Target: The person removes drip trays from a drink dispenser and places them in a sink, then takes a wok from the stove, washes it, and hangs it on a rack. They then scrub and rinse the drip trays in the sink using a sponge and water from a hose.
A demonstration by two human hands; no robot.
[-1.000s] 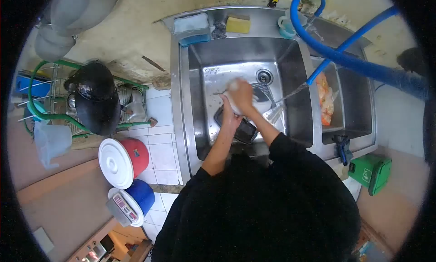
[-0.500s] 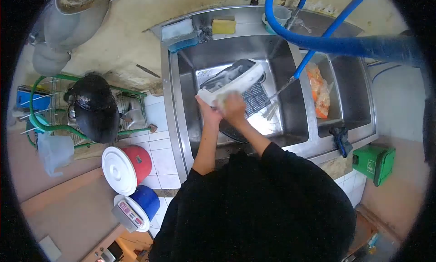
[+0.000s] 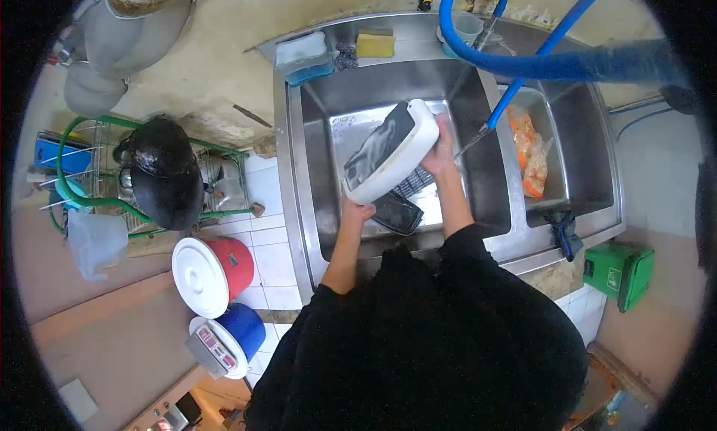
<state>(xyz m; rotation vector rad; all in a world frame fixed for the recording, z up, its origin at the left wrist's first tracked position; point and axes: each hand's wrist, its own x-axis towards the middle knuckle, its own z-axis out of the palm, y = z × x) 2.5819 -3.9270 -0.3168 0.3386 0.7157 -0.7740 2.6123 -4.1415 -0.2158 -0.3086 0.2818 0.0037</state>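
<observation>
Over the large sink basin (image 3: pixel 485 199) I hold a long white housing (image 3: pixel 403 149) with a dark, suds-streaked face, tilted with its far end to the right. My left hand (image 3: pixel 360 208) grips its near lower end. Around the right side, close to the far end, my right hand (image 3: pixel 441 151) is closed on it, fingers partly hidden. Beneath it in the basin lie a dark grid (image 3: pixel 413 181) and a wet black tray-like piece (image 3: pixel 398 213). What the housing belongs to I cannot tell.
A blue hose (image 3: pixel 508 95) with a metal nozzle hangs over the sink's right side. Bagged orange food (image 3: pixel 529 154) sits in the second basin. Sponges (image 3: pixel 375 45) line the back ledge. A dish rack (image 3: pixel 216 151) and lidded buckets (image 3: pixel 237 270) stand left, a green bin (image 3: pixel 618 273) right.
My right hand has left off rubbing the housing with a pale sponge or cloth and now grips its right side. The housing has turned steeper, uncovering the black piece below.
</observation>
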